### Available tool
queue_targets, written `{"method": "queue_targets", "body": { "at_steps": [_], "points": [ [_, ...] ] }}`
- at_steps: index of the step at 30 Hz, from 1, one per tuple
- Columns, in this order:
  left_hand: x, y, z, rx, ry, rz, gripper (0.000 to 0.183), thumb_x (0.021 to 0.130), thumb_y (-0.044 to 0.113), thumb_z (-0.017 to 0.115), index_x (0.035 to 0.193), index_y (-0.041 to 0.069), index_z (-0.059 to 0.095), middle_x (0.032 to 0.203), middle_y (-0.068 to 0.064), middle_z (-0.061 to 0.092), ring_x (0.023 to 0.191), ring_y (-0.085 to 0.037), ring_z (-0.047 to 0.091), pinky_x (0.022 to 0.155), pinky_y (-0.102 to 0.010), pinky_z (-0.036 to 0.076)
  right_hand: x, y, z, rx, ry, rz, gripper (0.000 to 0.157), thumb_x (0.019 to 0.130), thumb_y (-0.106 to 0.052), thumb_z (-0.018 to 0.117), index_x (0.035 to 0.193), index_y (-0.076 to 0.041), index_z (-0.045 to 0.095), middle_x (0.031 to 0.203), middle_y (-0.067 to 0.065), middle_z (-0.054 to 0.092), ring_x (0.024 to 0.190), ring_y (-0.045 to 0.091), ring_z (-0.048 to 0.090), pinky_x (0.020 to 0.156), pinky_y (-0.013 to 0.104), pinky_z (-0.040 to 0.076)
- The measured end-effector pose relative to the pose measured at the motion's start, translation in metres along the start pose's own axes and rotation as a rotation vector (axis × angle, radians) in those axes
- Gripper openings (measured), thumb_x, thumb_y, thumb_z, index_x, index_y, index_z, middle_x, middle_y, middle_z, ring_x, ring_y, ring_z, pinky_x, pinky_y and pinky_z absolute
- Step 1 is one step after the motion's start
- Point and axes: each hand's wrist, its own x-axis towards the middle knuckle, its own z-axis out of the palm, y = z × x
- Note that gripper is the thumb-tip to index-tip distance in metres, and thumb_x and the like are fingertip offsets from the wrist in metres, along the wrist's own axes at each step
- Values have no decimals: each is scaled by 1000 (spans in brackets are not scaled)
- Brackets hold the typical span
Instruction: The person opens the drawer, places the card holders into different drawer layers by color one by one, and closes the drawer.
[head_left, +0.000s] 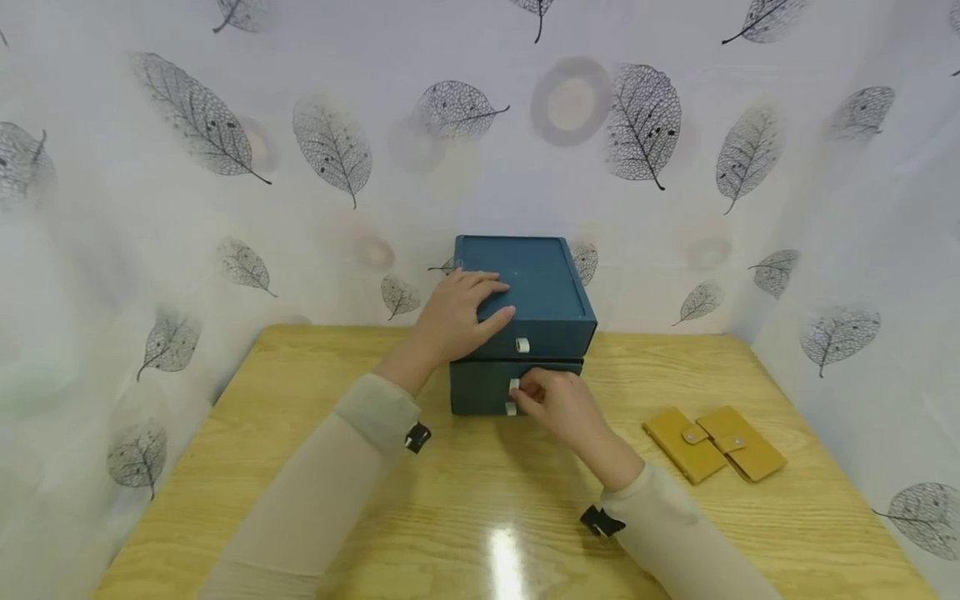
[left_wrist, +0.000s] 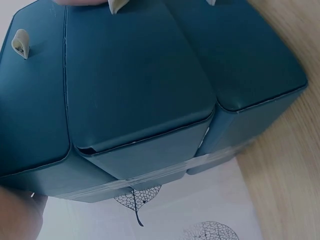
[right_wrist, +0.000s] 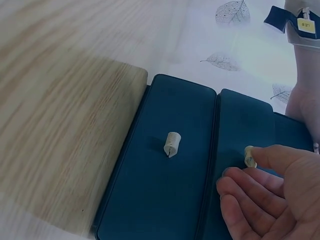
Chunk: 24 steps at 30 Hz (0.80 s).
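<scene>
A dark blue box of three stacked drawers (head_left: pixel 536 271) stands near the back of the table, each drawer front bearing a small cream pull tab. My left hand (head_left: pixel 463 312) rests on its top at the left, fingers spread over the lid and thumb by the front edge. With thumb and fingertips, my right hand (head_left: pixel 558 404) pinches the pull tab (right_wrist: pixel 249 157) of the middle drawer. Below that, the bottom drawer's pull tab (right_wrist: pixel 172 144) is untouched. In the left wrist view, a small dark gap shows at one corner of the middle drawer (left_wrist: pixel 140 75). The drawers' insides are hidden.
Two mustard-yellow notebook-like cases with snap straps, one on the left (head_left: pixel 684 446) and one on the right (head_left: pixel 744 446), lie on the wooden table (head_left: pixel 300 467) to the right of the box. A white leaf-patterned curtain (head_left: pixel 480 183) hangs close behind the box.
</scene>
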Motion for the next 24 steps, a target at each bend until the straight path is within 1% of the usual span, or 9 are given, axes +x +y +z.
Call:
{"method": "queue_targets", "body": {
  "at_steps": [12,24],
  "points": [
    [0,0,0,7,-8,-3,52,102,49,50,142,16,58,151,-6,48,142,-26,38,125,-43,13,7,2,1,7,4,16,11,92,-25,75,87,-14,74,80,-4,71,68,7,65,62,27,57],
    [1,0,1,15,-11,-10,53,102,49,50,142,16,57,151,-6,47,143,-26,38,125,-42,12,6,4,1,24,4,29,12,92,-25,74,89,-14,74,81,-4,72,70,8,66,63,28,58]
  ]
}}
